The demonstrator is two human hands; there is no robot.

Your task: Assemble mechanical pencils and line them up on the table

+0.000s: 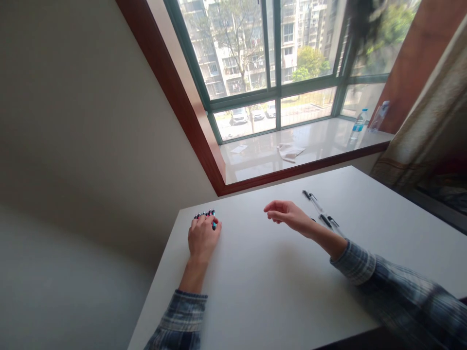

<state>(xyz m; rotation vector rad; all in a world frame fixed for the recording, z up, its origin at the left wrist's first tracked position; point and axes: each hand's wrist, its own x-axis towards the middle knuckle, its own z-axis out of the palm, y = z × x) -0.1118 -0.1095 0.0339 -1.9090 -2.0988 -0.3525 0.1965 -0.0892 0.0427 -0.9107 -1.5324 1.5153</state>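
My left hand (203, 237) lies over a row of dark pens (205, 213) near the table's left corner. Its fingers cover them and the thumb rests along the right side, so only the tips and a bluish piece of the end pen (214, 225) show. My right hand (286, 214) is held above the middle of the white table (262, 282), with loosely bent fingers and nothing seen in them. Beyond its wrist lie several clear pens with black caps, among them a far pen (313, 198) and a nearer pen (330, 221), partly behind my forearm.
The table's back edge runs below a windowsill (251, 165) with a reddish wooden frame. On the sill are a crumpled cloth (290, 152), a white paper (239, 149), a water bottle (359, 124) and another clear bottle (379, 116). A curtain (419, 112) hangs at right; a wall (91, 121) stands at left.
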